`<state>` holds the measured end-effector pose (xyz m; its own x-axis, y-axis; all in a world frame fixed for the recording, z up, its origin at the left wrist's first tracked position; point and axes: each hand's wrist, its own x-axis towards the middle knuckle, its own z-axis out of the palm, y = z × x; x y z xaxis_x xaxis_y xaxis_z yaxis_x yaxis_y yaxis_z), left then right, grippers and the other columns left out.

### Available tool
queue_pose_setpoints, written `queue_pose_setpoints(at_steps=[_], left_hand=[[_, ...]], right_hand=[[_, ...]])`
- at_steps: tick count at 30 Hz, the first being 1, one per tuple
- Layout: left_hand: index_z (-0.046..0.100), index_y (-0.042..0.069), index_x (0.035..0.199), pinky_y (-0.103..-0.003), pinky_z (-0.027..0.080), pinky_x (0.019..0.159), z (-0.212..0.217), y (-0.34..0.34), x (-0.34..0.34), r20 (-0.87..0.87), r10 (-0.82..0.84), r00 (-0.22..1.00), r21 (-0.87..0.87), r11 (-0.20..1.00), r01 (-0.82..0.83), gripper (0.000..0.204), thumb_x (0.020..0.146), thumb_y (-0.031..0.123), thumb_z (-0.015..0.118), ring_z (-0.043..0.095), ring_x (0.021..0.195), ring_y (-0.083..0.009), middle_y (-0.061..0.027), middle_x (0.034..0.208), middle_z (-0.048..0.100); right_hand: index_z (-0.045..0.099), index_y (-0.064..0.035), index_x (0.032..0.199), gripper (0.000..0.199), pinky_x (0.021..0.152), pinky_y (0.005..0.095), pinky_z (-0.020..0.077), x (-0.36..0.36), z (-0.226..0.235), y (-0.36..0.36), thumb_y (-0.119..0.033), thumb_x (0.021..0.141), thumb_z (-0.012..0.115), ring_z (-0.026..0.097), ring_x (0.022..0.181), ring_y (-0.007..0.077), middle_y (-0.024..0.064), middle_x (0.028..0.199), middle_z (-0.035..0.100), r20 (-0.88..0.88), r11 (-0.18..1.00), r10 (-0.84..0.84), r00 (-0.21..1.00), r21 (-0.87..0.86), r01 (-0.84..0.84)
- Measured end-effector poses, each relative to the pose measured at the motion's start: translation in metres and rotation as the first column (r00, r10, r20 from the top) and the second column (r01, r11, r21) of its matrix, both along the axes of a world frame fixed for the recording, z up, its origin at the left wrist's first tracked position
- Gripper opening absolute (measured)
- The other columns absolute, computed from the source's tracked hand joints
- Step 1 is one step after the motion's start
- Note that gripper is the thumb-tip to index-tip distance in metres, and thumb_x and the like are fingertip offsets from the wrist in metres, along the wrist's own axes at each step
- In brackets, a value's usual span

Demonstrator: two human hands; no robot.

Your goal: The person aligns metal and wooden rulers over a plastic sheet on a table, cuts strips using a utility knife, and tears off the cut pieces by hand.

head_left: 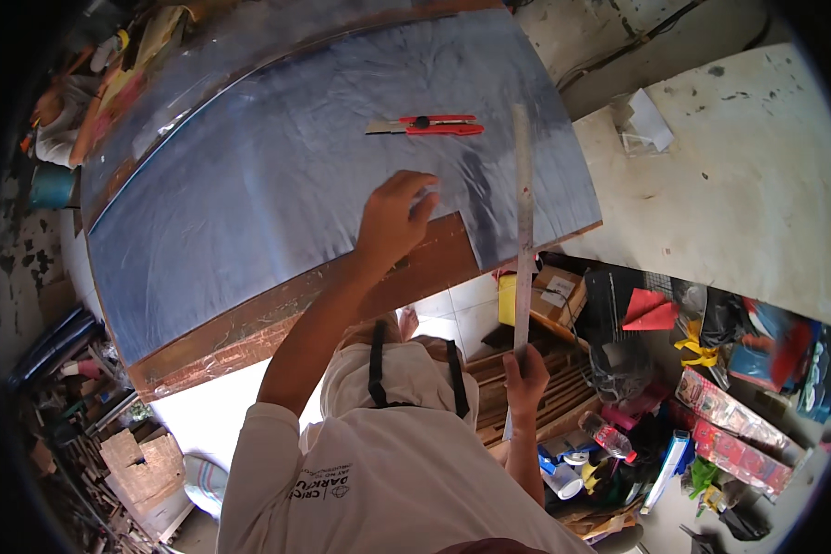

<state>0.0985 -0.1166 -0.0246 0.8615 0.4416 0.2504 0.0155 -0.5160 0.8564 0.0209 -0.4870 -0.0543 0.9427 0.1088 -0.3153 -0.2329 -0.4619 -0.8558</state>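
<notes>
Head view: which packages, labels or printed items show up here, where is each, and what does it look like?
Cardboard box: under the table's right edge, brown with a white label on its side.
Yellow container: just left of the box, blocky.
Red patterned packages: lower right on the floor, long and flat.
Plastic bottle: near the right hand, clear with a red cap.
Shirt print: on the white shirt, bottom centre, dark lettering.

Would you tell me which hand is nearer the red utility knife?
Left. The left hand rests on the sheet just below the red utility knife; the right hand grips the long ruler's low end.
</notes>
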Motion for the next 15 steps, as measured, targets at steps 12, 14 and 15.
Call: queue_pose_setpoints(at_steps=[12,14,15], left_hand=[[0.061,0.005,0.133,-0.047,0.043,0.108,-0.045,0.021,0.016,-0.056,-0.009,0.998,0.291,0.956,0.025,0.049,0.089,0.02,0.074,0.056,0.127,-0.0349,-0.015,0.138,0.059],[0.059,0.005,0.137,-0.05,0.04,0.112,-0.048,0.019,0.013,-0.088,0.012,0.996,0.326,0.945,0.017,0.055,0.088,0.023,0.075,0.054,0.13,-0.0354,-0.0158,0.141,0.057],[0.058,0.007,0.138,-0.053,0.039,0.112,-0.053,0.018,0.012,-0.1,0.015,0.995,0.358,0.933,0.022,0.058,0.087,0.029,0.076,0.054,0.13,-0.0348,-0.0141,0.144,0.055]], right_hand=[[0.068,-0.002,0.096,0.022,0.056,0.0303,0.0449,0.001,-0.006,0.027,-0.011,0.082,0.083,0.053,0.057,0.0204,0.011,0.072,0.06,0.015,0.949,0.243,0.97,-0.209,-0.235],[0.067,-0.0028,0.093,0.021,0.056,0.0322,0.0461,0.001,-0.015,0.027,-0.011,0.082,0.083,0.057,0.058,0.0221,0.0115,0.073,0.061,0.032,0.951,0.252,0.967,-0.192,-0.241],[0.067,-0.0026,0.095,0.022,0.056,0.0332,0.0472,0.002,-0.017,0.027,-0.011,0.081,0.083,0.059,0.059,0.0246,0.0118,0.074,0.062,-0.006,0.935,0.282,0.959,-0.224,-0.276]])
